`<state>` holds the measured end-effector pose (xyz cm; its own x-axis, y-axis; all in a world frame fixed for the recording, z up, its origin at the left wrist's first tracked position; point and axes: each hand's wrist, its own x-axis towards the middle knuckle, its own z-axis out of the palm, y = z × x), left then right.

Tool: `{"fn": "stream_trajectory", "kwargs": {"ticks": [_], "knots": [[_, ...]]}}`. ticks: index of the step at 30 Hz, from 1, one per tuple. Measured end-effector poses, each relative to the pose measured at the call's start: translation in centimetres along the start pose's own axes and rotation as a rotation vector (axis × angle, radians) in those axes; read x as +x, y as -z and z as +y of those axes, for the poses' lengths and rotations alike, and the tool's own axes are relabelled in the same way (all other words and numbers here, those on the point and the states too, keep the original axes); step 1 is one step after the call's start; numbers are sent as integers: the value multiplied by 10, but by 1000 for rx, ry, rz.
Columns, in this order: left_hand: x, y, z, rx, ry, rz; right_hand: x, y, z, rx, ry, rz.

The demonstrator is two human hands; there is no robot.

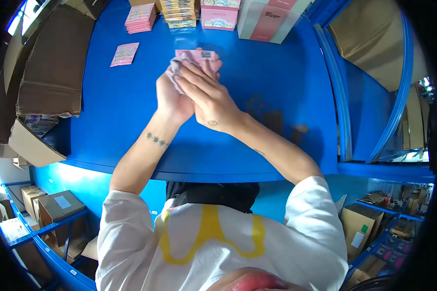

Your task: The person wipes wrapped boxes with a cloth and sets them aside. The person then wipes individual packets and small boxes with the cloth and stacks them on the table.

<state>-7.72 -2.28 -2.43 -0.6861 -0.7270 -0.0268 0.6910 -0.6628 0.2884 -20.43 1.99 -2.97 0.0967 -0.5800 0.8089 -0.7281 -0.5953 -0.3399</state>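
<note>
Both my hands meet over the blue table, around a flat pink packet (182,52) with a small dark label near its top edge. Underneath, my left hand (172,99) supports the packet, its fingertips showing past the right edge. On top lies my right hand (210,97), its fingers pressing a crumpled pale pink-grey piece (176,80) that looks like a cloth against the packet. My right palm hides much of both. A single pink patterned packet (125,54) lies flat to the left of my hands.
Along the back of the blue table (286,97) stand a stack of pink packets (140,19), wrapped yellow packets (179,12), pink boxes (219,18) and a grey-and-pink carton (272,22). A brown cardboard box (53,63) flanks the left side; a blue rack post (332,92) rises at right.
</note>
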Motion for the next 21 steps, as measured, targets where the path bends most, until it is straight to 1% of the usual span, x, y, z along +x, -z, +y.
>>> {"fn": "stream_trajectory", "kwargs": {"ticks": [2,3,7,8,12,13,16,18,21], "knots": [[1,10,11,-110,19,-144,0,-11,-4,3,138,-16],[1,8,13,-107,13,-151,2,-12,-6,4,147,-14],[-4,-8,9,46,-37,33,-3,-5,-14,92,-64,64],[-3,-10,9,45,-34,34,-3,-2,-14,90,-66,64],[-4,-12,23,45,25,-90,5,4,-12,-46,137,-89],[-6,-12,23,39,14,-88,6,5,-7,-40,143,-98],[-8,-15,12,47,26,-54,4,14,20,7,69,-63],[-7,-14,8,44,29,-43,1,22,26,21,44,-58],[-2,-6,10,436,24,28,2,27,25,212,-277,18]]}}
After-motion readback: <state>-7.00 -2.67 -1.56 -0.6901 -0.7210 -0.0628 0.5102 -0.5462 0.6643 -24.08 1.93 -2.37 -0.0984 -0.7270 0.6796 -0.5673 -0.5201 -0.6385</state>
